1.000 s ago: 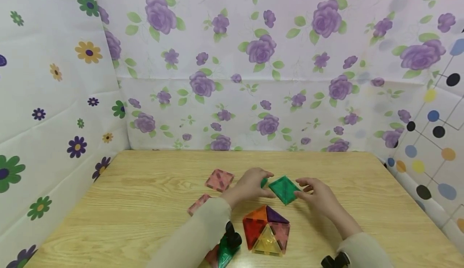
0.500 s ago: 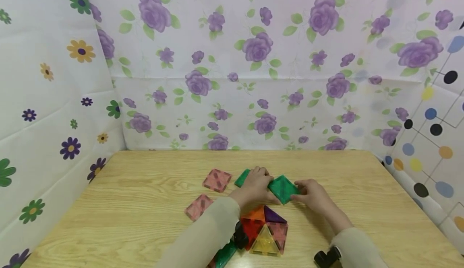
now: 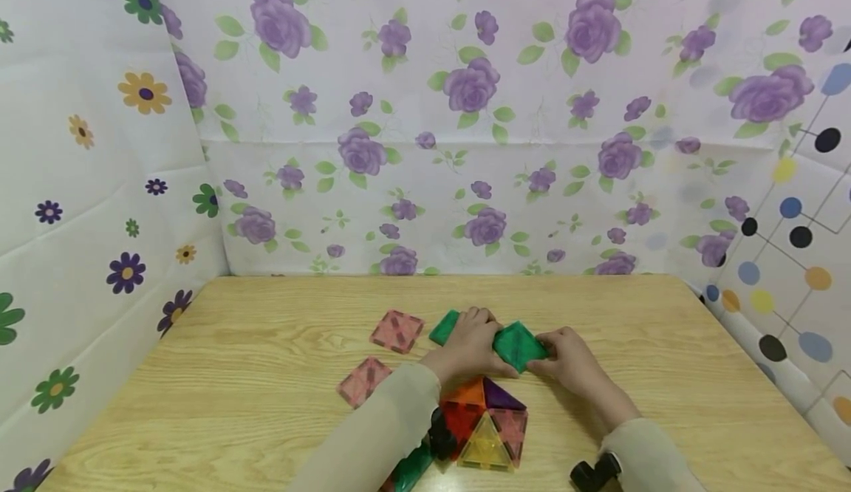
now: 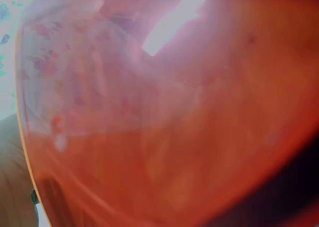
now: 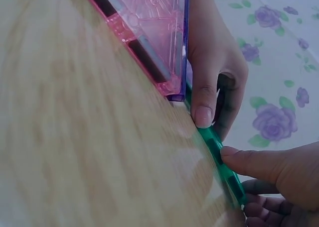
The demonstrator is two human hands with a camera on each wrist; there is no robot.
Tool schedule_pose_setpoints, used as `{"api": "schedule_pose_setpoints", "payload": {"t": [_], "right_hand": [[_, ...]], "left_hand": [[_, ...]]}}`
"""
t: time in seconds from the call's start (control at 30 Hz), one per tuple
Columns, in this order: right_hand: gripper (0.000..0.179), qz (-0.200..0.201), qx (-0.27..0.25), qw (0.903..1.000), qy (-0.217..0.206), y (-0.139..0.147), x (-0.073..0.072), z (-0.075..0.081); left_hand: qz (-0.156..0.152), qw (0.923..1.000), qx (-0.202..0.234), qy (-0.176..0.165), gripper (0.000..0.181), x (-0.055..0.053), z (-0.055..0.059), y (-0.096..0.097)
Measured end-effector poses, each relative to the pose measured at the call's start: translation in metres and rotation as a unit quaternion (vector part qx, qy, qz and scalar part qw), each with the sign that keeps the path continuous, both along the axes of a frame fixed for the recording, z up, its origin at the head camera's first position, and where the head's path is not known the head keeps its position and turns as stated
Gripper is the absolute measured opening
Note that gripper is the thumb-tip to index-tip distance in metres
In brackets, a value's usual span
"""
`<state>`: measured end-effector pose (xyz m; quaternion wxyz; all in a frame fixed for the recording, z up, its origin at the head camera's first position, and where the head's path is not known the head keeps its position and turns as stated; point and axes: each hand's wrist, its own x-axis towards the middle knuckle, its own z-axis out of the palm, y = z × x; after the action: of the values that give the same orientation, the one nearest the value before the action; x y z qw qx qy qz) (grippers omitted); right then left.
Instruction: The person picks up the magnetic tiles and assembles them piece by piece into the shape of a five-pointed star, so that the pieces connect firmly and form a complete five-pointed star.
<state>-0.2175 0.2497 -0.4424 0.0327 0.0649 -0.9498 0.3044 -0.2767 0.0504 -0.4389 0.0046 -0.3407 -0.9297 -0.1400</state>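
In the head view, a green translucent magnetic tile lies flat, diamond-wise, between both hands. My left hand grips its left corner, thumb at the near edge. My right hand pinches its right corner. The right wrist view has the green tile edge-on, with the left thumb and right thumb both on it. Beyond my left hand a second green tile shows partly. Orange-red translucent plastic fills most of the left wrist view, hiding the left hand's work.
A built shape of red, orange, purple, pink and yellow triangular tiles stands just in front of the hands. Two pink square tiles lie at left. More green pieces sit partly under the left sleeve. A flowered cloth hangs behind the table.
My left hand has come onto the middle green tile, leaving the other green tile in sight at its left. My right hand has closed in on the right corner.
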Motion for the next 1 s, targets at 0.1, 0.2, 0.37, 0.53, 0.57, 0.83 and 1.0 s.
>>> {"api": "schedule_pose_setpoints", "payload": {"t": [0.1, 0.2, 0.37, 0.53, 0.57, 0.83, 1.0], "right_hand": [[0.049, 0.002, -0.023, 0.9997, 0.002, 0.001, -0.001, -0.002], [0.041, 0.011, -0.042, 0.999, 0.008, 0.002, -0.003, -0.004], [0.032, -0.003, -0.066, 0.9978, -0.006, 0.003, -0.004, -0.004], [0.031, -0.043, -0.075, 0.9961, -0.016, 0.004, -0.002, -0.002], [0.03, -0.048, -0.084, 0.9951, -0.017, 0.005, -0.001, -0.002], [0.028, -0.061, -0.197, 0.9778, -0.038, 0.008, 0.0, 0.006], [0.03, -0.053, -0.241, 0.9669, -0.067, 0.006, 0.003, 0.011]], "left_hand": [[-0.003, 1.0, 0.002, 0.001, 0.075, 0.0, -0.002, 0.001], [-0.002, 1.0, 0.003, 0.006, 0.076, 0.0, -0.003, 0.001], [-0.001, 0.9995, 0.008, 0.031, 0.08, 0.002, -0.004, 0.002], [-0.001, 0.9988, -0.001, 0.05, 0.084, 0.003, -0.003, 0.002], [-0.002, 0.9988, -0.001, 0.048, 0.085, 0.003, -0.002, 0.002], [-0.008, 0.9976, 0.032, -0.061, 0.087, 0.004, 0.011, -0.004], [-0.037, 0.9879, 0.066, -0.136, 0.083, 0.002, 0.02, -0.011]]}}
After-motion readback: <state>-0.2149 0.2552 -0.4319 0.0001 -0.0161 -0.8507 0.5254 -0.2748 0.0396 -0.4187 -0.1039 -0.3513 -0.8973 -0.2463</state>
